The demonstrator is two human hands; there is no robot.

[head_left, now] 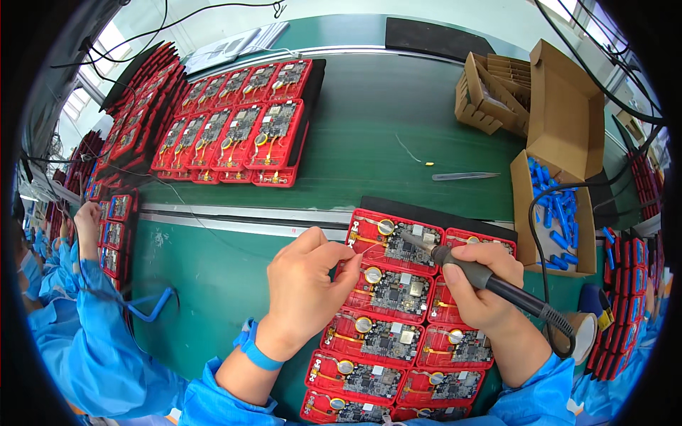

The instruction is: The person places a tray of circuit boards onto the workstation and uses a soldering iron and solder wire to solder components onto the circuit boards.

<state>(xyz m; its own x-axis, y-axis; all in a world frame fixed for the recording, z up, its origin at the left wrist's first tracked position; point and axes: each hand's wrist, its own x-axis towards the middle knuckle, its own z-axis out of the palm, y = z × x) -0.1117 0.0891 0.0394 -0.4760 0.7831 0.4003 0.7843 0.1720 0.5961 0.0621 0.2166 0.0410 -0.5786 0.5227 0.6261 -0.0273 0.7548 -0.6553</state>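
Your left forearm point(245, 373) slants up and rightward into a left hand point(305, 277) whose thumb and forefinger pinch tightly together, while your right forearm point(524, 351) angles up and leftward, your right hand point(483, 309) wrapped in a pen-like grip, the two hands apart and roughly level.

Cases point(280, 157): red. Boards point(396, 284): dark grey, silver and white patches. Cells point(373, 275): silver, yellow-rimmed. Iron point(472, 272): black and grey. Wristband point(257, 349): bright blue. Sleeves point(538, 392): light blue. Worktop point(398, 106): green. Tweezers point(465, 175): silver-grey. Tubes point(560, 213): blue. Box point(565, 106): plain brown. Cable point(607, 185): black.
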